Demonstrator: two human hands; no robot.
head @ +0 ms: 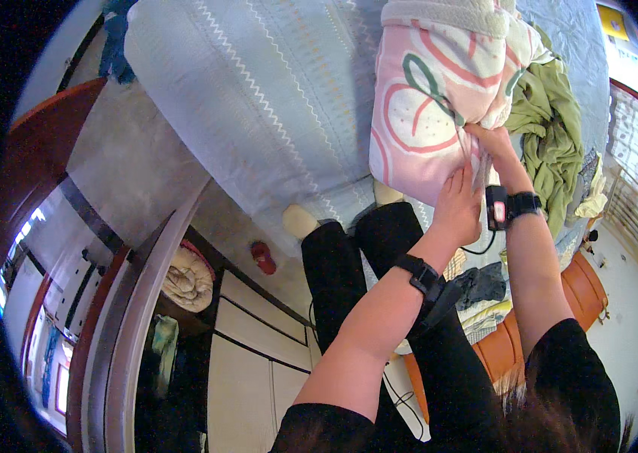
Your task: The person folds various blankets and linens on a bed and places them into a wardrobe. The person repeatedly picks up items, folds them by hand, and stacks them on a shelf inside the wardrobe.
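Observation:
A pink and white fleece blanket (415, 124) with a fruit pattern lies folded into a thick bundle on the bed. My right hand (491, 144) grips the fold at its right side, with most of its fingers hidden in the fabric. Lower down, my left hand (460, 206) is laid against the near right corner, fingers stretched along the cloth. Whether those fingers pinch any fabric cannot be told. The blanket's far end shows a grey-white fleece underside (443, 20).
Under the blanket is a light blue bed sheet (228, 90) with zigzag lines. A crumpled green cloth (548, 124) lies right of the bundle. Dark clothing (480, 283) sits by the orange-brown headboard (585, 289). An open wardrobe (183, 340) and a red slipper (263, 258) are at left.

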